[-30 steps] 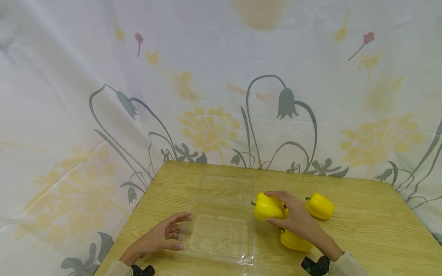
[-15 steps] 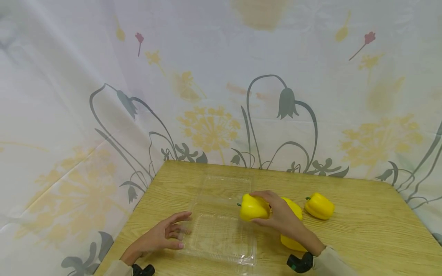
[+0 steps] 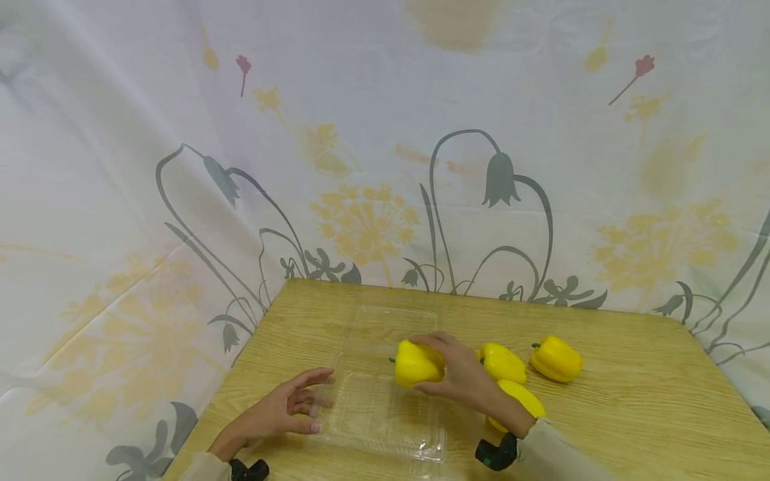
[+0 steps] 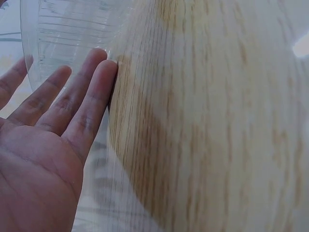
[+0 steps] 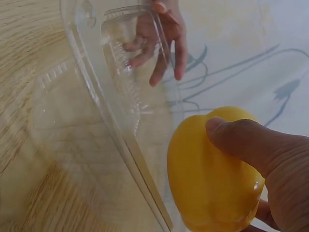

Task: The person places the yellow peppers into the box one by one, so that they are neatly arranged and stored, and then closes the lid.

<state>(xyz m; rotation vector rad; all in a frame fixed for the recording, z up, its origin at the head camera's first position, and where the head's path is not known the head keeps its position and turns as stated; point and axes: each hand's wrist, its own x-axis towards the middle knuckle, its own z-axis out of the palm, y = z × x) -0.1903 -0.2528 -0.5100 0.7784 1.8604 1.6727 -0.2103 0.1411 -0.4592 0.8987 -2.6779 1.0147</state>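
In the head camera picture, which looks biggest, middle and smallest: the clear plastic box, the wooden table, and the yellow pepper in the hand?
1. Wooden table, biggest by far.
2. Clear plastic clamshell box, open flat on the table.
3. Yellow bell pepper held in the right hand, smallest. It looks much like the three other peppers lying on the table.

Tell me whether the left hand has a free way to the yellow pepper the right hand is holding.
Probably yes. The left hand rests open at the clear clamshell's left edge; only that low, open tray lies between it and the held pepper.
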